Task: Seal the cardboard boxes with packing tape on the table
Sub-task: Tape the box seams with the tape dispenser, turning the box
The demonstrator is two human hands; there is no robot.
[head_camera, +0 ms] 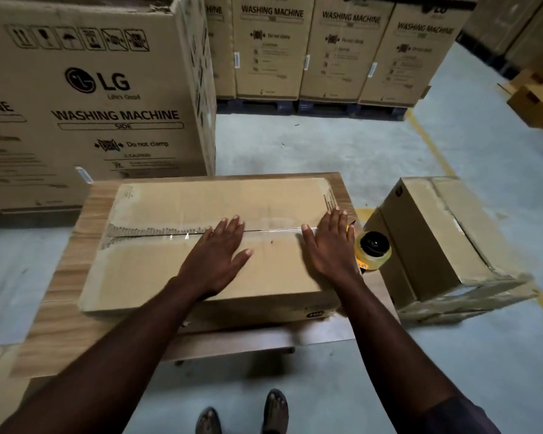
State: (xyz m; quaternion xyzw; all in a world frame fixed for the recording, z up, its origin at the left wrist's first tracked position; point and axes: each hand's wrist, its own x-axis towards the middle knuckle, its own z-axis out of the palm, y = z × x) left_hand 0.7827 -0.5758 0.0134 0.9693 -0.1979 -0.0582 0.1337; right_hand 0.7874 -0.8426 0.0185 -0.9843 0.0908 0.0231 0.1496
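- The cardboard box (157, 270) lies flat on the tabletop (60, 324) right in front of you. Its long side runs left to right.
- The centre seam (157, 234) follows that same long axis. It passes under the fingertips of both your hands.
- Your left hand (215, 261) lies flat near the middle of the lid, fingers (232, 223) straight and spread, holding nothing, just pressing down.
- Your right hand (329, 249) lies flat near the box's right end, also empty, with its thumb on the seam line.
- A glint of clear tape (279, 230) shows along the seam between your hands. Whether it reaches the torn stretch at the left end, I cannot tell.
- The tape dispenser (372, 250) sits on the tabletop just beside the box's right end, close to your right hand and well apart from your left.
- I judge smoothing should run along the seam, each hand sliding outward. If more tape is needed, reach with your right.
- A second box (436, 233) rests on the floor to your right.
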